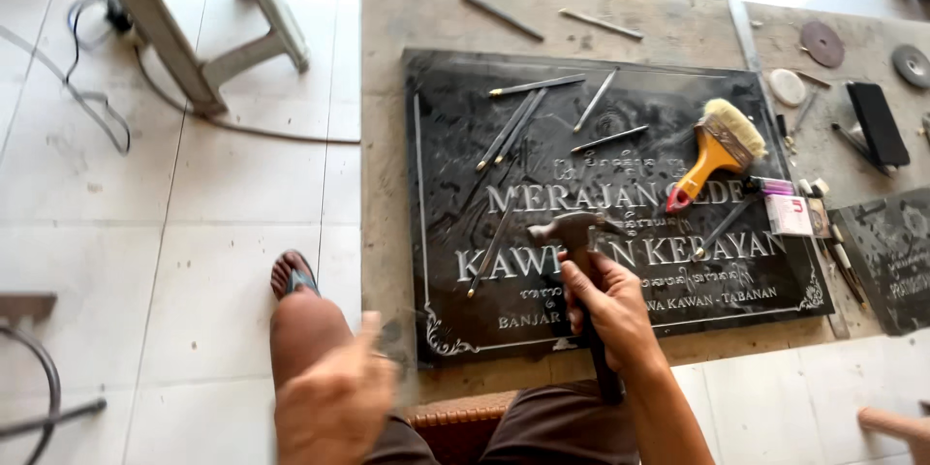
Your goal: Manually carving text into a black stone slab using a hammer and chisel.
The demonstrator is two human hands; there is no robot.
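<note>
Over dark plaque (620,136), right hand (610,305) gripping hammer (576,232), left hand (334,402) blurred, grip unclear, empty

Pale tiled floor (194,232) (sunlit), plastic stool (194,10), cables (87,87).

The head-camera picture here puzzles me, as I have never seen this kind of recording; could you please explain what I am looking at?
There is no machine: a person wears a camera on the head, so you look down at their own two bare hands and knee. The right hand grips a hammer above a dark stone plaque with carved pale lettering, which lies on a low wooden board. The left hand is blurred, near the knee, and seems to hold nothing. On the plaque lie several thin metal chisels and an orange-handled brush. To the right are grinding discs, a black phone-like slab and a second dark plaque. A plastic stool stands on the tiled floor.
</note>
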